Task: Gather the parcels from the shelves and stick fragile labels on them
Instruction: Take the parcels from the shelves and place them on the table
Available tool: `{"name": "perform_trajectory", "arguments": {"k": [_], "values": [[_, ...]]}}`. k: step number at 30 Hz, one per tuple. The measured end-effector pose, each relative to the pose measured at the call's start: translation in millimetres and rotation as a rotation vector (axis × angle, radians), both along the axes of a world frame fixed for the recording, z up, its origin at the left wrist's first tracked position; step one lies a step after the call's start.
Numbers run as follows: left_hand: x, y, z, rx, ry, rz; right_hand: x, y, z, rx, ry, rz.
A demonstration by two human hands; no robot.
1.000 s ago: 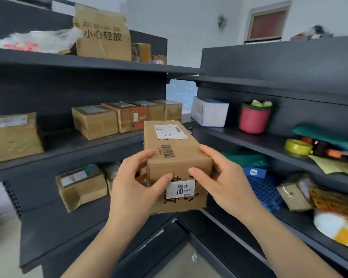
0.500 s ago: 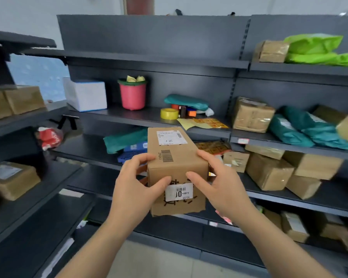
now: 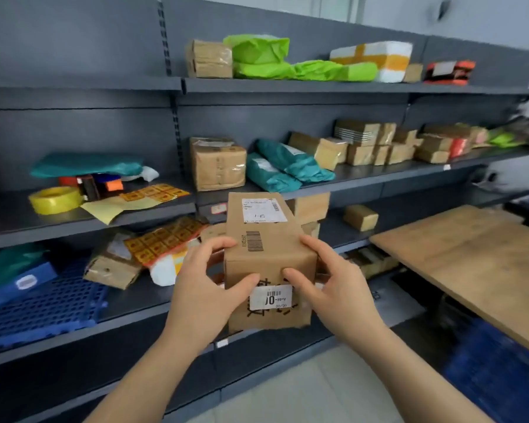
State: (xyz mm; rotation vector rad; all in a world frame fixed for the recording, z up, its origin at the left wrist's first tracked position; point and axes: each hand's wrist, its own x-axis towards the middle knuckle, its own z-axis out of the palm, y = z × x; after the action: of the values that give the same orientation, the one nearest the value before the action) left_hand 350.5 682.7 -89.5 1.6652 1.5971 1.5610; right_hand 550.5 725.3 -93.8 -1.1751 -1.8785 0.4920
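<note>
Near the middle of the room, in front of the dark grey shelves (image 3: 287, 87), a person holds a brown cardboard parcel (image 3: 266, 254) up in the air with both hands. The left hand (image 3: 202, 297) grips its left side, with the thumb across the near face and the other fingers (image 3: 217, 244) curled over the top edge. The right hand (image 3: 339, 288) grips the right side the same way, its thumb pressed on the near face beside a white barcode sticker (image 3: 271, 297). A white shipping label (image 3: 261, 210) sits on the parcel's top toward the far end.

To the left, on the middle shelf, a roll of yellow tape (image 3: 55, 199) lies beside sheets of orange-and-yellow stickers (image 3: 153, 193). More sticker sheets (image 3: 162, 239) lie on the shelf below, near a blue perforated panel (image 3: 43, 306). Teal mailer bags (image 3: 287, 166) and a taped box (image 3: 219, 166) rest on the middle shelf behind the parcel, and bright green bags (image 3: 263, 53) lie on the top one. To the right stands a wooden surface (image 3: 471, 264), apart from the parcel.
</note>
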Motion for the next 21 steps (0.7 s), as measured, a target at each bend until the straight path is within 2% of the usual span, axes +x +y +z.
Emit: {"name": "perform_trajectory", "arguments": {"k": [7, 13, 21], "values": [[80, 68, -11, 0.000, 0.055, -0.235, 81, 10, -14, -0.023, 0.077, -0.262], [173, 127, -16, -0.006, -0.017, -0.436, 171, 38, -20, -0.035, 0.122, -0.392], [333, 208, -17, -0.008, -0.019, -0.548, 320, 94, -14, -0.046, 0.294, -0.532]]}}
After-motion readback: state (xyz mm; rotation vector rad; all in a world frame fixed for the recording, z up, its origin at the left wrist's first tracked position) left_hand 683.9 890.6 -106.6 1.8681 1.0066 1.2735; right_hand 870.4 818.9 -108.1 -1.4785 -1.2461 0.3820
